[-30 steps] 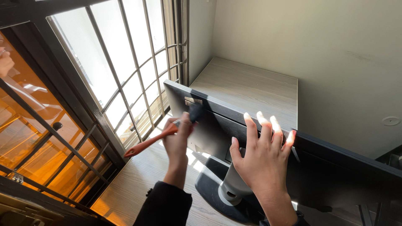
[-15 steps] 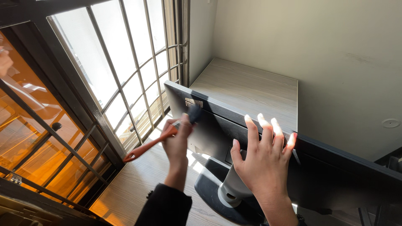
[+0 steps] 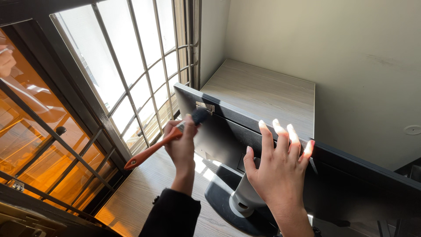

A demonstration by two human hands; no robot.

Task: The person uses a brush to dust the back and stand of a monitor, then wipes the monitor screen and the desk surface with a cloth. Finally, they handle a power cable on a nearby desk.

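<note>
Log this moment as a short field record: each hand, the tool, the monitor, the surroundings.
left hand: grips orange-handled brush, dark bristles against the monitor's back near its top left corner
right hand: flat, fingers spread, on the back of the black flat monitor
monitor stand: grey neck, black base
surface: pale wood-grain desk
surroundings: barred window to the left, beige wall behind

I see brush (image 3: 164,142): orange-red handle slanting down-left, dark bristle head up-right, bristles touching back of monitor (image 3: 219,136) just below small pale label near upper left corner. Monitor: black, rear facing me, tilted, on grey neck and dark oval base, standing on pale wood-grain desk beside barred window.
</note>
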